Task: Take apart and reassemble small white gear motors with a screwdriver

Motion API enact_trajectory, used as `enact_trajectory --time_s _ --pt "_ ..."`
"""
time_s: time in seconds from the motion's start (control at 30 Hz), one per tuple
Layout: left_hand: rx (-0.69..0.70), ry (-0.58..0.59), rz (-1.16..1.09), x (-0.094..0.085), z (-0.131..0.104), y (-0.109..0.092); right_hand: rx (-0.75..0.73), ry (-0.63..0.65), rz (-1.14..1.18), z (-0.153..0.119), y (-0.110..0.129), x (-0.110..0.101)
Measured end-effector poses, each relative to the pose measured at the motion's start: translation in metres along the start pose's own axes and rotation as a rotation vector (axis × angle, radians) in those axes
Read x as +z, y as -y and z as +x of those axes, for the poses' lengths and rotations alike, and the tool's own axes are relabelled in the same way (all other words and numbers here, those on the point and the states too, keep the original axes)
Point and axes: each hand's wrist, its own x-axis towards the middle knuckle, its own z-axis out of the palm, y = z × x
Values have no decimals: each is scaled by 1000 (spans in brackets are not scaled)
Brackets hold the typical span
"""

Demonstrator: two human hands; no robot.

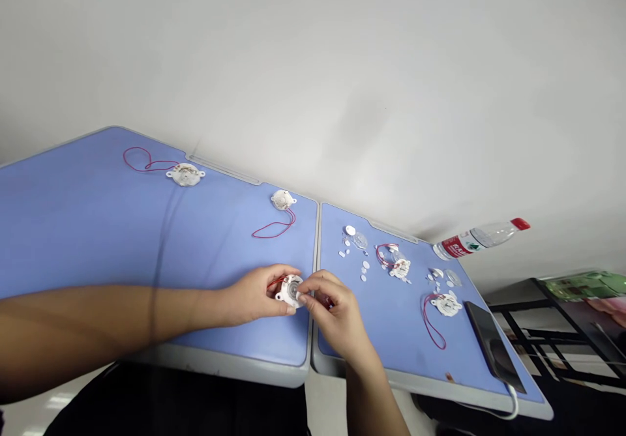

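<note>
Near the front edge, my left hand (254, 294) is closed around the rim of a round white plastic housing (287, 297) with mounting ears and red wires. A round grey part (293, 289) shows inside its open face. My right hand (338, 311) comes in from the right, thumb and forefinger pinched at the housing's right side. Whatever lies between those fingertips is too small to make out. Similar white housings with red wires lie on the left tabletop, one at the far left (186, 174) and one near the back edge (283, 199).
Across a narrow seam, the right tabletop (352, 332) carries two more wired housings, one farther back (401, 267) and one nearer (447, 304), among small white parts (366, 265) and clear covers (360, 240). A red-capped bottle (476, 240) and a cabled phone (493, 346) are at the right.
</note>
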Motion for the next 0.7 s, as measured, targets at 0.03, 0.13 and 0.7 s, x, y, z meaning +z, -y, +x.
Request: enact_trajectory --time_s 0.03,0.13,0.7 --pt "-1 -7 2 1 -1 0 0 1 9 0 0 1" --pt "8 -31 6 4 -3 0 5 9 30 -1 -1 2" --pt "42 -118 156 9 -3 -3 142 108 270 1 -14 -5"
